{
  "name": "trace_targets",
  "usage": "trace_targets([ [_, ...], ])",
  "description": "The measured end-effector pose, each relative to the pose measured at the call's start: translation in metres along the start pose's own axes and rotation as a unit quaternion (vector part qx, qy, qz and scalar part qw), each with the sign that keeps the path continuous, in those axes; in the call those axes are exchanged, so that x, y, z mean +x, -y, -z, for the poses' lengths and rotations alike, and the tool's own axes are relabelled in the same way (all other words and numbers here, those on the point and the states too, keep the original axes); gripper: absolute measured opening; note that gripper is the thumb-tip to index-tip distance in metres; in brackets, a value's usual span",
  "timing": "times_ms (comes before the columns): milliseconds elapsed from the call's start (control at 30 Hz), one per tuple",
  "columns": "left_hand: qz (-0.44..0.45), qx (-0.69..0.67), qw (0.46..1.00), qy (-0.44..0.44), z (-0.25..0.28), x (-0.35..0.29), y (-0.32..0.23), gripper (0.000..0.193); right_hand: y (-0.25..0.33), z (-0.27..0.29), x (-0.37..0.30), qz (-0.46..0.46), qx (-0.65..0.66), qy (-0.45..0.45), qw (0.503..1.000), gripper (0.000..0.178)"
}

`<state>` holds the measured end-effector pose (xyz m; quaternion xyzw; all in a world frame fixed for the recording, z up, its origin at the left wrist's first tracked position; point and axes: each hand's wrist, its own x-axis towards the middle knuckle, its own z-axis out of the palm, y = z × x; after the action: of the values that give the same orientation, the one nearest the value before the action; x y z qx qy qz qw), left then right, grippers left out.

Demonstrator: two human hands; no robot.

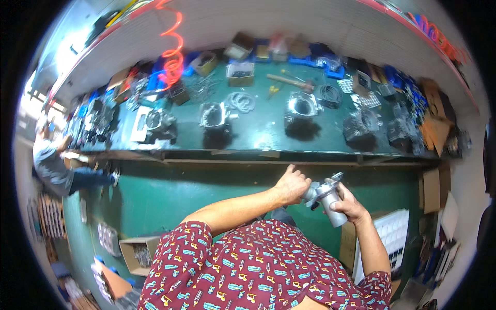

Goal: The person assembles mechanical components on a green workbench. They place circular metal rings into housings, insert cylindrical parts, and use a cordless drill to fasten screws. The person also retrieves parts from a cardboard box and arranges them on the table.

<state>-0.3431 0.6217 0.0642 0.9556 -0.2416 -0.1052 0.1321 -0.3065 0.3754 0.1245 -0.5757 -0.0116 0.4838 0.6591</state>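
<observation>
In front of my body, away from the bench edge, I hold a grey metal part with a round cylinder and a wider flange [336,219]. My right hand [352,205] is wrapped around its cylinder, with the thumb lying across the side. My left hand [293,185] is closed at the other end, against a smaller rounded grey piece beside the flange. My fingers partly hide where that piece meets the flange. On the bench beyond stand several square metal castings with round openings, one of them a casting [301,111] straight ahead.
A green bench [261,135] runs across, with a mallet [290,81], metal rings [241,102], small boxes and blue bins. An orange coiled hose [173,57] hangs at left. Another person [54,165] stands far left. Behind me are a cardboard box [135,256] and a white panel [388,237].
</observation>
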Motion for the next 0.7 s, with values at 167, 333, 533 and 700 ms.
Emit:
trace_targets([
  [167,0.187,0.008,0.972,0.140,-0.009,-0.036,0.041,0.049,-0.001,0.003,0.112,-0.043,-0.153,0.132,0.978,0.097],
  [333,0.320,-0.030,0.895,0.309,-0.010,-0.083,0.086,0.043,0.022,-0.029,0.181,-0.208,-0.231,0.265,0.913,0.083],
  [533,0.469,-0.199,0.860,-0.025,-0.041,-0.189,0.143,0.055,0.011,-0.039,0.220,-0.143,-0.104,0.212,0.961,0.091],
  [700,0.557,-0.084,0.738,-0.373,-0.114,-0.221,0.195,0.075,-0.003,-0.066,0.278,0.056,-0.165,0.032,0.984,0.099],
])
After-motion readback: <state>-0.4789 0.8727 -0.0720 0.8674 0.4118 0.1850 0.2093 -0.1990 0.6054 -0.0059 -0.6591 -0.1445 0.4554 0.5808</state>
